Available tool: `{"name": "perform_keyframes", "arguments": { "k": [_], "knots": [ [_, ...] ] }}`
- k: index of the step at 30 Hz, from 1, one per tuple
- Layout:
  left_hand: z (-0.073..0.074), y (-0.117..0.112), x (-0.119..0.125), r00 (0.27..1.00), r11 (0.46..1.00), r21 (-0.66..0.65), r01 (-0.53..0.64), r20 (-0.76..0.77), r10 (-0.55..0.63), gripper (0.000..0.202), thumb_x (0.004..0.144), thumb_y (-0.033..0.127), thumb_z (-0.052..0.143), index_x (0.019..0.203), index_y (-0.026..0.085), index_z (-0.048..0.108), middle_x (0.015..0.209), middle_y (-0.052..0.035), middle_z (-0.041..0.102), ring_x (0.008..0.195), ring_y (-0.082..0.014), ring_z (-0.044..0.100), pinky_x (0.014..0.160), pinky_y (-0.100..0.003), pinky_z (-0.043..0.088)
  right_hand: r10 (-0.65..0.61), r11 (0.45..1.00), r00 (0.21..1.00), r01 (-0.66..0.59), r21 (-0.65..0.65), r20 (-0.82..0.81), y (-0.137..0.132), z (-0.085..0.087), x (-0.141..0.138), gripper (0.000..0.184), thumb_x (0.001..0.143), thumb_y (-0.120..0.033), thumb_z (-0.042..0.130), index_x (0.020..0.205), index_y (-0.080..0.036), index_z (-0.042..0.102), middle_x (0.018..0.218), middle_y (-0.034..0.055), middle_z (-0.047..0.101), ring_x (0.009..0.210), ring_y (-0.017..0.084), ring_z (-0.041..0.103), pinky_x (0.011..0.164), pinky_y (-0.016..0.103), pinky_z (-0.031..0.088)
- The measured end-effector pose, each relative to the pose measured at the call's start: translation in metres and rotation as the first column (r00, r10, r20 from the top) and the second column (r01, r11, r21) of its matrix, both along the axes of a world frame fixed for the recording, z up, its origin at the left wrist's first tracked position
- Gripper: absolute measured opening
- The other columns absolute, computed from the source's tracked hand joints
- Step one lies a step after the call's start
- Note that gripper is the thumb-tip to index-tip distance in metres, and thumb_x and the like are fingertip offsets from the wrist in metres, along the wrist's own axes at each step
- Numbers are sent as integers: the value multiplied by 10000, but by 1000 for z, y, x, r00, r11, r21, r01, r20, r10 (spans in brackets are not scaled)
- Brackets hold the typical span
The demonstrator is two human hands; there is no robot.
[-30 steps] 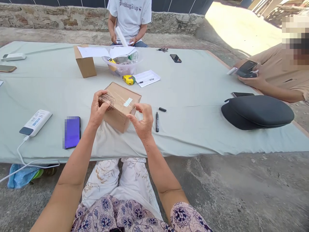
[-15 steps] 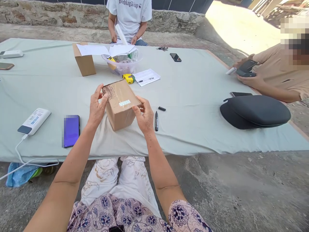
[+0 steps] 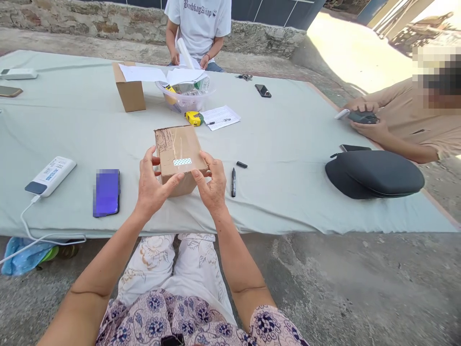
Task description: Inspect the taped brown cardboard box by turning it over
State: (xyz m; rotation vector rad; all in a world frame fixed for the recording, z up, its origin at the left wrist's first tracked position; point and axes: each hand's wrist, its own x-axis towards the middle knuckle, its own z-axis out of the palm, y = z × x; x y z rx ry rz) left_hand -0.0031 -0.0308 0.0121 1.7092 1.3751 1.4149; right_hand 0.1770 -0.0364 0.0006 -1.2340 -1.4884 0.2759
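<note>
Shifted since the frame half a second ago: the cardboard box point(image 3: 187, 142), turned so its near face stands squarer to my view; the left hand point(image 3: 153, 185), brought from the far left corner to the left side; a co-worker's hand, now over a dark device point(image 3: 363, 117) at the right.

Item, cardboard box: at the near side of the table, before the person; dark scribbles in the far left corner of its top, a dotted label point(image 3: 182, 162) near the front edge. Whether its base rests fully on the cloth point(image 3: 288, 139) I cannot tell.

Item, left hand: clasping the box's left side, thumb along the near top edge.

Item, right hand point(image 3: 212, 182): gripping the near right corner, thumb in front. Both hands I log as apart from each other, thumb tips close.

Item, black marker point(image 3: 234, 182): uncapped, just right of the right hand; its cap point(image 3: 241, 164) near it.

Item, yellow tape measure point(image 3: 194, 118): beyond the box, beside a written sheet point(image 3: 225, 115).

Item, phone point(image 3: 107, 192): left of the left hand; farther left, a white power bank point(image 3: 51, 176), cable attached.
</note>
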Motion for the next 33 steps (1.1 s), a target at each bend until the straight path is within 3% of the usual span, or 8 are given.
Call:
{"name": "perform_keyframes", "arguments": {
  "k": [4,11,14,18,25,29,31,33],
  "knots": [
    [-1,6,-7,994,996,34,81,69,-83,810,801,632,719,1461,316,370,1266,-102,579,1179,-280,612,992,-458,532,63,996,998,-63,59,-4,-14,1,-4,419,995,-528,474,1308,-279,600,1058,71,655,922,177,662,732,319,615],
    [-2,51,-24,961,969,4,248,126,-246,669,872,602,595,1435,286,421,995,-67,645,977,-262,667,939,-456,561,94,988,990,-105,115,102,-25,4,-23,307,989,-370,550,1267,-265,629,949,48,675,859,162,659,798,324,616],
    [4,65,-19,967,976,15,218,134,-218,512,895,473,590,1358,277,496,1069,-65,663,1043,-238,651,953,-412,557,65,992,985,-81,92,162,-17,7,-29,312,995,-334,533,1284,-268,632,946,46,698,872,162,669,816,305,602],
    [12,63,-8,995,998,-48,49,94,-45,427,926,412,576,1325,265,535,1247,-90,621,1108,-231,637,988,-422,543,56,994,971,-75,75,233,-6,7,-33,418,1001,-288,492,1413,-255,558,991,68,697,923,178,674,840,302,594],
    [6,47,0,976,973,73,218,-33,-216,578,941,613,549,1417,291,492,1510,-118,496,1392,-283,481,1025,-401,521,104,991,963,-121,54,248,-5,11,-33,438,996,-234,483,1432,-220,525,1007,82,709,900,170,664,760,273,583],
    [4,55,-3,975,972,81,219,-60,-215,582,969,632,472,1448,303,500,1530,-105,512,1397,-274,500,1078,-418,502,-165,963,981,139,232,99,1,19,-7,361,984,-338,553,1334,-256,583,1071,77,706,998,195,667,891,370,578],
    [4,57,-2,980,977,80,197,-40,-194,550,988,616,442,1445,321,523,1534,-78,526,1431,-269,481,1149,-439,451,-267,944,964,265,198,-14,10,18,8,470,977,-418,553,1426,-285,505,1323,112,630,1228,244,607,992,460,548],
    [4,58,1,984,982,68,176,-9,-176,516,1004,598,417,1425,337,559,1539,-48,534,1478,-263,439,1213,-453,386,-245,965,965,252,69,-97,21,13,18,548,998,-485,479,1515,-324,398,1508,112,508,1376,260,521,1064,511,512]
  ]
}}
